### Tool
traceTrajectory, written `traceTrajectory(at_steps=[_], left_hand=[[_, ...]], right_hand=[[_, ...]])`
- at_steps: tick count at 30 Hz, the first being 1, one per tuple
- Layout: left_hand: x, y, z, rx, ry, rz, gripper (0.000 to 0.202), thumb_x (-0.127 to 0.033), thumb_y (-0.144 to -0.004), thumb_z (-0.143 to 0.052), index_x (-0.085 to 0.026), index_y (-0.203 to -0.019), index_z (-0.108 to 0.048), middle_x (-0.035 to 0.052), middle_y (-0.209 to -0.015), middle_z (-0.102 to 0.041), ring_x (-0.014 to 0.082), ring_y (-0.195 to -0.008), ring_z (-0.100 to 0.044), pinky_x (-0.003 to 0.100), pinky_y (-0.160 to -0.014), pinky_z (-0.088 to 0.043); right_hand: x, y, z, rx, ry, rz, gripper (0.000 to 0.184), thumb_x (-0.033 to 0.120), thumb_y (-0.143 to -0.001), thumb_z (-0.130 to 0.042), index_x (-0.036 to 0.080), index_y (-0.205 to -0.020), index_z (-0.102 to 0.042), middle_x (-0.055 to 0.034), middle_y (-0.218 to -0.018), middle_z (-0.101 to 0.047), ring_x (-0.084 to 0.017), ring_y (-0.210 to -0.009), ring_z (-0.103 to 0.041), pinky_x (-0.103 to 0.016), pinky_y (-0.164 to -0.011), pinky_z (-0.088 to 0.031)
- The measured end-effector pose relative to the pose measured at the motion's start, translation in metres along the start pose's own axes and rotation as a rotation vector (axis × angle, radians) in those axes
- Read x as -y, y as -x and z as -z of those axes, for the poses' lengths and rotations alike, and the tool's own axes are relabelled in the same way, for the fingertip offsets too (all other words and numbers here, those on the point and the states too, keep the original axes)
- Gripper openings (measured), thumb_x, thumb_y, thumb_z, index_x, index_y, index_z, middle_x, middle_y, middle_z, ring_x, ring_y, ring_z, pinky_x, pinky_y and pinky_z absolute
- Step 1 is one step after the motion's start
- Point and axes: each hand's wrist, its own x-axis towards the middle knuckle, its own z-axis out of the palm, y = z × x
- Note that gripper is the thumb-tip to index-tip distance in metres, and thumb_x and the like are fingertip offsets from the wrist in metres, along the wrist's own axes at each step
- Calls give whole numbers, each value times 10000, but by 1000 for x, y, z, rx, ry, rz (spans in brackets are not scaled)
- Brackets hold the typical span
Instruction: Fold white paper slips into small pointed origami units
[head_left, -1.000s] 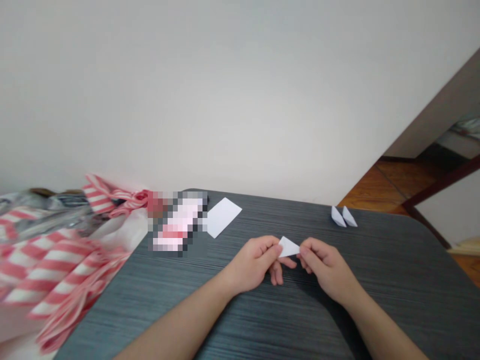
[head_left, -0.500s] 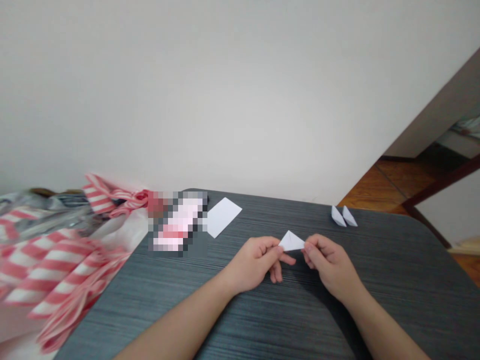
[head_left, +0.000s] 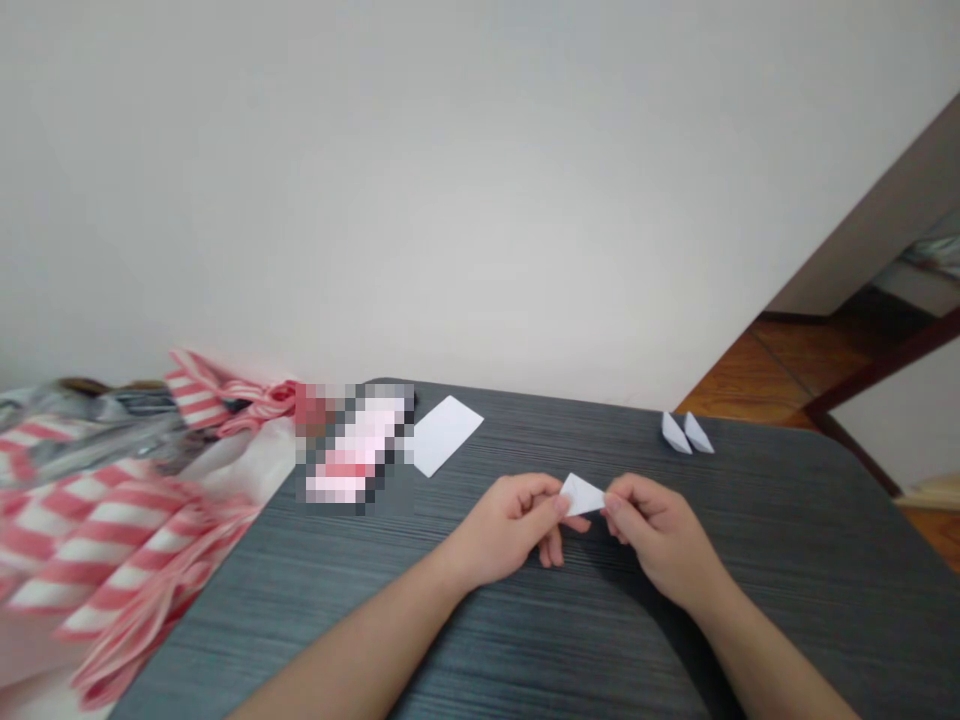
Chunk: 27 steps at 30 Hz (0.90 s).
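Note:
A small folded piece of white paper is held between my two hands, just above the dark table. My left hand pinches its left side between thumb and index finger, while the other fingers hang loosely below. The right tip of the paper sits between the thumb and fingers of my right hand, which is closed. Creases show on the paper's face. Beyond my right hand, two small folded white paper shapes stand side by side on the table.
A flat white paper sheet lies at the table's back left, beside a blurred-out flat object. Red-and-white striped cloth is heaped left of the table. A pale wall rises behind; wooden floor shows at right.
The folded paper has turned in my fingers: its peak sits lower and farther left, and its lower edge points more downward. Both hands stay nearly in place.

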Motion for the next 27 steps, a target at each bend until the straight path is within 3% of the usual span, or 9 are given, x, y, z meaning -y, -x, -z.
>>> traceTrajectory(at_steps=[6, 12, 27], left_hand=[[0, -1, 0, 15, 13, -4, 310, -423, -909, -594, -117, -949, -623, 85, -822, -733, 94, -496, -604, 211, -490, -482], [-4, 1, -2, -33, 8, 18, 300, -428, -899, -603, -129, -881, -587, 50, -719, -713, 96, -485, -597, 213, -493, -483], [-11, 4, -4, -42, -28, 29, 310, -443, -886, -604, -133, -901, -599, 53, -747, -713, 104, -505, -600, 223, -509, -491]], right_hand=[[1, 0, -5, 122, -25, 2, 230, 231, -888, -524, 187, -671, -584, 30, -589, -538, -123, -553, -467, -231, -541, -366], [2, 0, -6, 145, -62, -30, 257, 270, -927, -493, 182, -708, -593, 31, -582, -530, -121, -547, -470, -234, -538, -364], [13, 0, -6, 131, -31, 8, 199, 210, -893, -541, 178, -711, -612, 28, -606, -569, -112, -552, -476, -224, -536, -367]])
